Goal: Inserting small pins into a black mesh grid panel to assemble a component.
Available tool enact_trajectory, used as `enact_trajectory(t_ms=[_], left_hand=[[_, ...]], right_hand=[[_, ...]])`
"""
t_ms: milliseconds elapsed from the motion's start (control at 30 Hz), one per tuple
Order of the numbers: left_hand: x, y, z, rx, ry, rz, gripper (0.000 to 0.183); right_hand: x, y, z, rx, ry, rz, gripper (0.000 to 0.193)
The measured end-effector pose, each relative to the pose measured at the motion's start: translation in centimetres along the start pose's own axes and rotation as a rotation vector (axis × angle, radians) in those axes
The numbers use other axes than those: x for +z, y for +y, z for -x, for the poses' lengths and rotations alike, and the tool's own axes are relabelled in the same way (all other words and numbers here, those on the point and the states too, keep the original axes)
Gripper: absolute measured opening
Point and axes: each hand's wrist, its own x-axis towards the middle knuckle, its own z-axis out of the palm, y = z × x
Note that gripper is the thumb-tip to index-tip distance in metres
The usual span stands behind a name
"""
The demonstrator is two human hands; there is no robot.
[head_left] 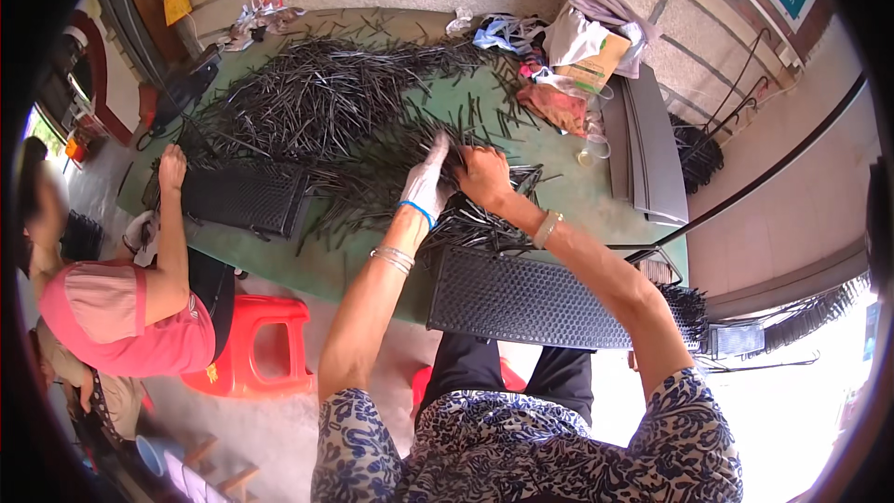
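Observation:
My left hand (pixel 427 184), in a white glove, is closed among thin black strips (pixel 396 151) at the middle of the table. Right beside it, my bare right hand (pixel 484 177) is curled into a fist at the same strips. The fingertips of both hands are partly hidden, so I cannot see exactly how many strips they grip. More loose strips (pixel 466 228) lie under my wrists. Nearest my body, a long black woven panel (pixel 531 293) reaches across above my lap, passing below my right forearm.
A large heap of black strips (pixel 307 98) covers the green table (pixel 279 265). To the left, a co-worker in pink (pixel 121 312) has a hand at another woven panel (pixel 237 197). Cloths (pixel 596 28), a plastic cup (pixel 593 151) and grey boards (pixel 643 144) are at right. A red stool (pixel 265 345) stands below.

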Motion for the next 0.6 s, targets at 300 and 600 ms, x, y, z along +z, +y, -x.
enact_trajectory(t_ms=[300,600], left_hand=[[0.3,1.1,0.8,0.118,-0.029,0.131,0.048],[-3.0,0.1,0.0,0.233,0.011,0.392,0.032]], right_hand=[[-1.6,-4.5,4.2,-0.546,0.378,0.471,0.042],[-5.1,-6.3,2.3,-0.416,0.24,0.094,0.047]])
